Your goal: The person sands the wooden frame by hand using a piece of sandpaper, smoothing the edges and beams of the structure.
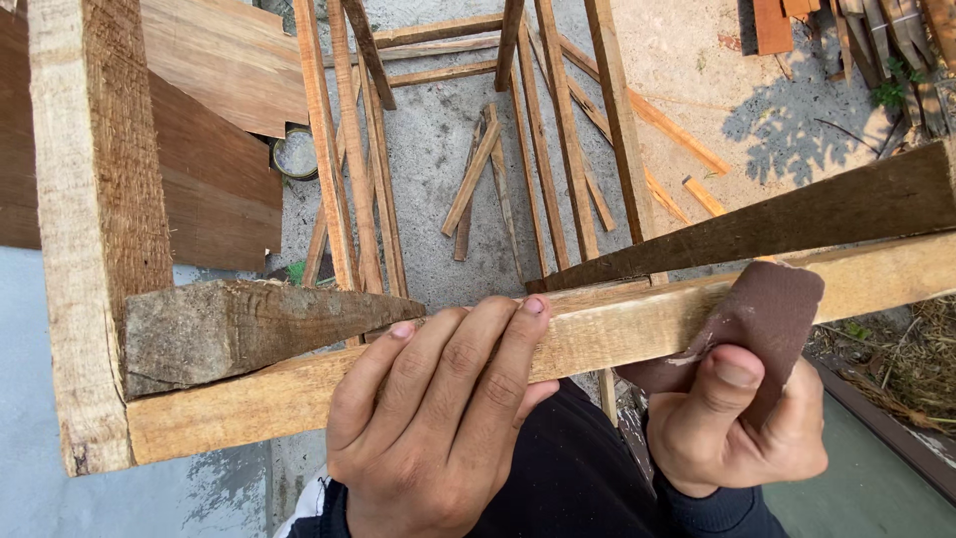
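A long pale wooden rail runs across the view from lower left to right, joined at its left end to a thick upright post. My left hand grips the rail from below, its fingers curled over the top edge near the middle. My right hand presses a folded piece of brown sandpaper against the rail's front face, with the thumb on the paper. A darker wedge-shaped piece sits on the rail at the left. A dark slat slants above the rail on the right.
Below lies a concrete floor with several thin wooden strips scattered and leaning on it. Flat plywood sheets lie at the upper left beside a small round tin. More timber is stacked at the top right.
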